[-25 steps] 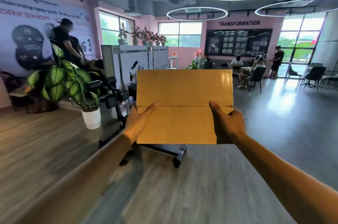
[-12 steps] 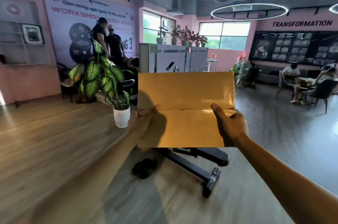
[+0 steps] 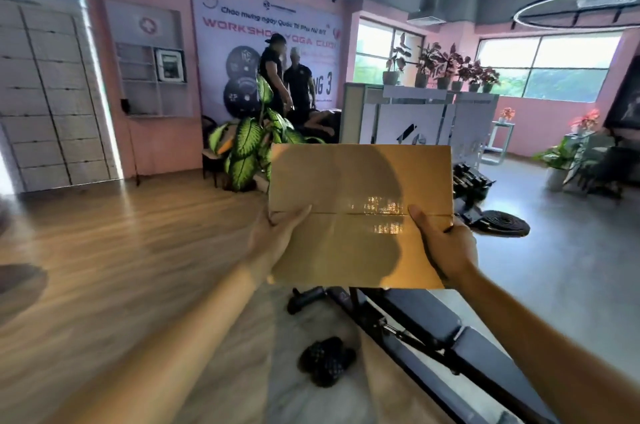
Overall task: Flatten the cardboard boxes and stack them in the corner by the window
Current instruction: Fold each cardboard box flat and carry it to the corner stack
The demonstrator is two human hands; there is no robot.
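Cardboard box: held at chest height in front of the person, above the floor, broad face toward the camera. A seam runs across the middle of the face, covered with glossy clear tape that reflects light. A rounded shadow falls across the centre of the face.
Left hand: grips the box's left edge; thumb lies on the near face beside the seam, remaining fingers hidden behind the cardboard.
Right hand: grips the box's right edge; thumb rests on the near face just below the seam, fingers curl round the edge to the back.
Weight bench: dark, padded, on the floor directly below the box and extending toward the lower right.
Dark sandals: on the floor left of the bench frame.
Weight plate: flat on the grey floor, right of the box.
Potted plant: large, green-leaved, behind the box's upper left corner.
Two people: in dark clothing, standing before a wall banner.
Windows: far right background, with potted plants lined on a white partition.
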